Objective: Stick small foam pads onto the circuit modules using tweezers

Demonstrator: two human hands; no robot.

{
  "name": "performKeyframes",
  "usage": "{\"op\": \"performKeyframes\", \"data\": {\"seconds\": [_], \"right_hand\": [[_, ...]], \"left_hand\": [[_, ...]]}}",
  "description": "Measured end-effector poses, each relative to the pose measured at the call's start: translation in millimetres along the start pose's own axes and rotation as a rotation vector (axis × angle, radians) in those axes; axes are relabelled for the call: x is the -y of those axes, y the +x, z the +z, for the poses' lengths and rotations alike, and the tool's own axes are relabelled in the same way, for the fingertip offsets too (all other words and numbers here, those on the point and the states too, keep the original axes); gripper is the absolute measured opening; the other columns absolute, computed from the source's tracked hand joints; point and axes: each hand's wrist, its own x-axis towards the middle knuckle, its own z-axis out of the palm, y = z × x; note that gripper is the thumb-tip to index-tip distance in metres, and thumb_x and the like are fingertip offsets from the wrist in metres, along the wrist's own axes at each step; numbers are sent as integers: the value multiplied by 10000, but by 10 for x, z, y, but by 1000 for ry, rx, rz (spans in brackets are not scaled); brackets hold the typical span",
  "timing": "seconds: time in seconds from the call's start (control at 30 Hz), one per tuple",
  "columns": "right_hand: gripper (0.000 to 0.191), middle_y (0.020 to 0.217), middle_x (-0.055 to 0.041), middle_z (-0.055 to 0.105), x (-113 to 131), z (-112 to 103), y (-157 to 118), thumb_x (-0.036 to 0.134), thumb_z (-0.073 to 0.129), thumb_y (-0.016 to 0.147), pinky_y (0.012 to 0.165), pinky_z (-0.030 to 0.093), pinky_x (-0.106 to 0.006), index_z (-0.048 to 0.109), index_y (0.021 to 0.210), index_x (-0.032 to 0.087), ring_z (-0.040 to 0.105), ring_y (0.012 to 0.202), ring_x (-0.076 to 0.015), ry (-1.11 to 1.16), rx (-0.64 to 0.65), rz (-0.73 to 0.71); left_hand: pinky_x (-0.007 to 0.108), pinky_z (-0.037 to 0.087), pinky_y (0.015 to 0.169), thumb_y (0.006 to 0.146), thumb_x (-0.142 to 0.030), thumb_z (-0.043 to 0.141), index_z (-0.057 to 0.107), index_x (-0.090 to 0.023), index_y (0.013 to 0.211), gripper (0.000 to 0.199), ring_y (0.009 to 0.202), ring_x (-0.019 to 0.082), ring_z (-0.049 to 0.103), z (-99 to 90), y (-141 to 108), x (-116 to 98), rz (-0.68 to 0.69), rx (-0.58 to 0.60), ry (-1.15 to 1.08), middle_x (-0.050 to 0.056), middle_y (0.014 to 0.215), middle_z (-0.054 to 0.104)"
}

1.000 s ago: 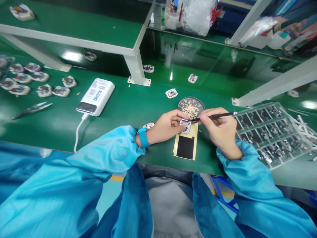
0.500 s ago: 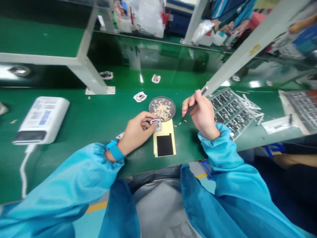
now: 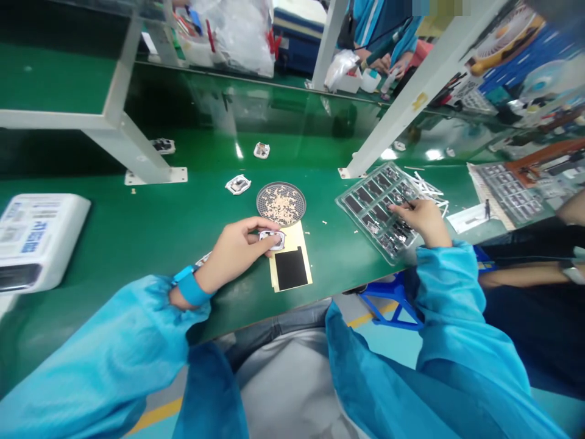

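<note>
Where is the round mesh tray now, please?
In the head view, the round mesh tray sits on the green bench, beyond the yellow backing sheet and left hand.

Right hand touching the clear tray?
Touching: in the head view, the right hand has its fingertips down on the clear tray.

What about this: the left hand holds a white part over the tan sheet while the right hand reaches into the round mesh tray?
No: the head view shows the right hand in the clear plastic tray, not the round mesh tray. The left hand, white part and tan sheet are as stated.
</note>
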Motion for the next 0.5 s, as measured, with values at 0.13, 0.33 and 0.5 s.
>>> {"op": "performKeyframes", "data": {"seconds": [0.13, 0.33, 0.5], "right_hand": [[439, 624, -52, 617, 28, -16, 107, 604, 743, 755, 636, 403, -341, 745, 786, 166, 568, 625, -198, -43, 101, 47], [369, 662, -56, 658, 59, -2, 146, 477, 818, 702, 649, 430, -351, 774, 864, 147, 589, 629, -205, 147, 111, 68], [228, 627, -63, 643, 17, 74, 67, 357, 838, 700, 592, 381, -365, 733, 789, 175, 551, 558, -202, 332, -55, -79]], "left_hand": [[239, 591, 640, 788, -427, 826, 716, -129, 1034, 401, 656, 129, 693, -7, 3, -18, -19, -8, -47, 81, 948, 761], [195, 525, 527, 792, -356, 827, 713, -107, 993, 340, 598, 101, 655, 3, 5, -93, -96, -42, -158, 84, 897, 756], [184, 481, 490, 836, -294, 781, 704, -100, 917, 223, 560, 95, 634, 17, -6, -142, -130, -48, -245, 72, 791, 740]]}}
